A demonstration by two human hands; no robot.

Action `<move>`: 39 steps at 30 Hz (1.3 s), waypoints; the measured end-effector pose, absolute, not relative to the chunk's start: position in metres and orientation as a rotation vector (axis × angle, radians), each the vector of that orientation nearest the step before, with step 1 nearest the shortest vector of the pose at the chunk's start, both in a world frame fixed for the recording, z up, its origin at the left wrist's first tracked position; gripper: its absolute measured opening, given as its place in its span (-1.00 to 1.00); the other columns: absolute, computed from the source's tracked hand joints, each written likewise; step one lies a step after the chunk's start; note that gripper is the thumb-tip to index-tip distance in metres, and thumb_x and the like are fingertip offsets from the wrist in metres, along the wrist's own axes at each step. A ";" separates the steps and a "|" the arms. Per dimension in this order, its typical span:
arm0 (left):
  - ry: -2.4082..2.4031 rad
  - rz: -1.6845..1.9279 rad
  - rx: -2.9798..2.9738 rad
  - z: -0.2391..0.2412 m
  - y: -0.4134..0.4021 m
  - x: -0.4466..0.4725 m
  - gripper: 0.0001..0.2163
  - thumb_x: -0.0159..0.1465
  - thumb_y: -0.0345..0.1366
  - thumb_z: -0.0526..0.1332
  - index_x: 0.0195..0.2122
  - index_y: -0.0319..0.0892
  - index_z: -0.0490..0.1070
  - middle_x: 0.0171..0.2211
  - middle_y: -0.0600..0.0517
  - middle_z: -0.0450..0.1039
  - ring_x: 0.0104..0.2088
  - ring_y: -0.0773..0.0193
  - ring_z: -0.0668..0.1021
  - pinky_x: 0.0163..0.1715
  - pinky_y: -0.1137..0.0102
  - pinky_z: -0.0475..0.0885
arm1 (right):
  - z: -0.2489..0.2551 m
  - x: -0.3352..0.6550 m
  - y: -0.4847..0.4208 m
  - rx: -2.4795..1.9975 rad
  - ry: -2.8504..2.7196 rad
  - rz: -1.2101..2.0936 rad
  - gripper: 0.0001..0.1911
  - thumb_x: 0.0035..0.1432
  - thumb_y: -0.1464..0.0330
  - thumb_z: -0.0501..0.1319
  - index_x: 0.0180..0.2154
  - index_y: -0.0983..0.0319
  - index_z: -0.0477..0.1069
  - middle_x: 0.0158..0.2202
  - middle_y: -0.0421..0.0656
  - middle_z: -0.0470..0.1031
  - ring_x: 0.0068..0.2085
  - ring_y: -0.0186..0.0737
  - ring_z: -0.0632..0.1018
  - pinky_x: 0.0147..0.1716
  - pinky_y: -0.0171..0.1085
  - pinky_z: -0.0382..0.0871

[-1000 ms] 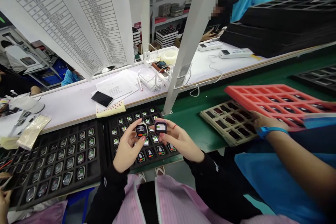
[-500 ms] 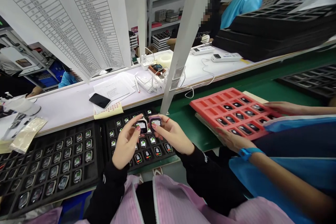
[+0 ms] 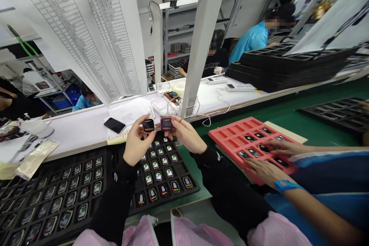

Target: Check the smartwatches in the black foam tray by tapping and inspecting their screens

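My left hand (image 3: 137, 144) pinches a small black smartwatch body (image 3: 148, 125) with a lit screen. My right hand (image 3: 186, 137) holds a second watch body (image 3: 166, 123) with a purplish case, right beside the first. Both are raised above a black compartment tray (image 3: 184, 169) that holds several watch bodies with lit screens. A second black tray (image 3: 106, 153) full of watch bodies lies to its left.
To my right a co-worker in blue sleeves, with a blue wristband (image 3: 285, 185), has both hands on a red tray (image 3: 227, 132) of watch bodies. A phone (image 3: 114, 125), papers and cables lie on the white shelf behind. A white post (image 3: 198, 46) stands ahead; black trays (image 3: 288, 69) are stacked at far right.
Both my hands have lifted the two watch bodies higher above the tray. The view has tilted up. The co-worker's red tray now rests flat on the bench with both hands on it.
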State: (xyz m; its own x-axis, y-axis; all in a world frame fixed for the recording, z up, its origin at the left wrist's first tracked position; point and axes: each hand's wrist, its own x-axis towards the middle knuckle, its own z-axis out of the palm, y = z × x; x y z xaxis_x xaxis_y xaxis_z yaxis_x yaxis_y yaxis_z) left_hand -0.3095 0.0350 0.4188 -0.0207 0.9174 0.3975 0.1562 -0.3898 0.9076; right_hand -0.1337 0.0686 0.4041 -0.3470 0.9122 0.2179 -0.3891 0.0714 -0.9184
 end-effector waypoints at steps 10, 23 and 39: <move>1.089 1.653 1.685 0.450 0.050 -0.303 -0.54 0.11 -0.33 0.33 0.07 -0.10 0.35 0.01 -0.06 0.41 -0.25 0.30 0.51 -0.29 0.43 0.47 | 0.435 -0.126 0.075 -0.558 -1.343 1.434 -0.47 0.15 0.00 0.18 0.03 0.18 0.38 -0.13 -0.04 0.56 -0.41 -0.29 0.48 -0.49 -0.29 0.30; 1.076 1.680 1.739 0.455 0.048 -0.294 -0.56 0.13 -0.34 0.32 0.06 -0.09 0.36 0.07 -0.07 0.39 -0.19 0.26 0.52 -0.36 0.47 0.45 | 0.444 -0.126 0.076 -0.550 -1.304 1.444 -0.49 0.11 0.01 0.23 -0.01 0.17 0.42 -0.21 -0.10 0.56 -0.43 -0.30 0.47 -0.51 -0.30 0.30; 1.030 1.639 1.733 0.450 0.048 -0.297 -0.56 0.22 -0.32 0.26 0.14 -0.08 0.31 0.18 -0.07 0.30 -0.12 0.26 0.49 -0.17 0.39 0.46 | 0.439 -0.123 0.080 -0.512 -1.349 1.478 -0.57 0.22 0.14 0.14 0.04 0.21 0.39 -0.14 -0.05 0.54 -0.38 -0.28 0.51 -0.48 -0.30 0.35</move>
State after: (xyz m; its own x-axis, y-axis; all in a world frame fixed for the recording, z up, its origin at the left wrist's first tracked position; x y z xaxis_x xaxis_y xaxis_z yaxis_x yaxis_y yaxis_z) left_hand -0.2972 0.0476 0.4499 -0.0306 0.8170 0.5758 0.1647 -0.5641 0.8091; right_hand -0.1233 0.0798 0.4394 -0.3838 0.8686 0.3135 -0.3912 0.1545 -0.9072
